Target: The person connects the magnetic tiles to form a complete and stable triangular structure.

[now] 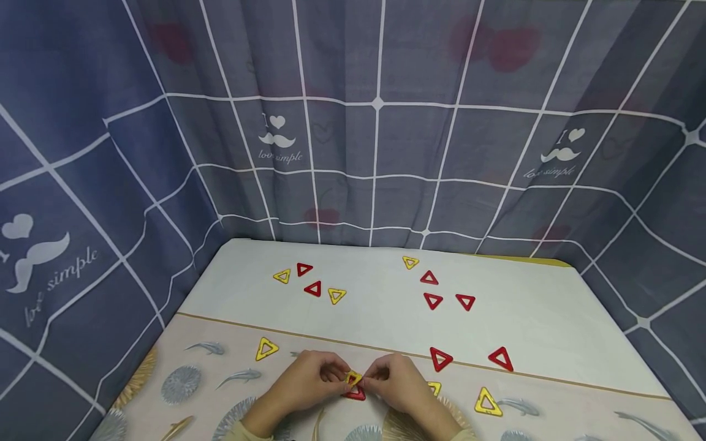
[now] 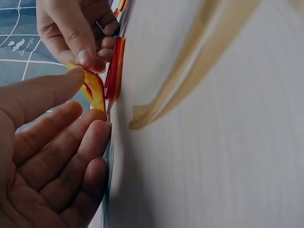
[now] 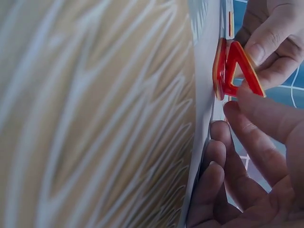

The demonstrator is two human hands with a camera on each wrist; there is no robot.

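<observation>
Low in the head view, my left hand (image 1: 306,383) and right hand (image 1: 398,383) meet over a small triangle tile, tilted up off the table. The left thumb and fingers pinch one side of it; the right thumb and finger pinch another corner. The raised triangle tile shows a yellow face (image 2: 98,93) in the left wrist view and a red face (image 3: 251,75) with a yellow inner edge in the right wrist view. Just beneath it a red triangle tile (image 1: 357,395) lies on the patterned cloth, partly hidden by the raised one.
Around the hands lie more triangles: yellow ones (image 1: 267,349) (image 1: 478,407) and red ones (image 1: 447,360) (image 1: 508,364). One yellow triangle (image 1: 437,386) is partly covered by the right hand. Several red and yellow triangles are scattered on the white far area (image 1: 380,318). A gridded curtain (image 1: 342,141) hangs behind.
</observation>
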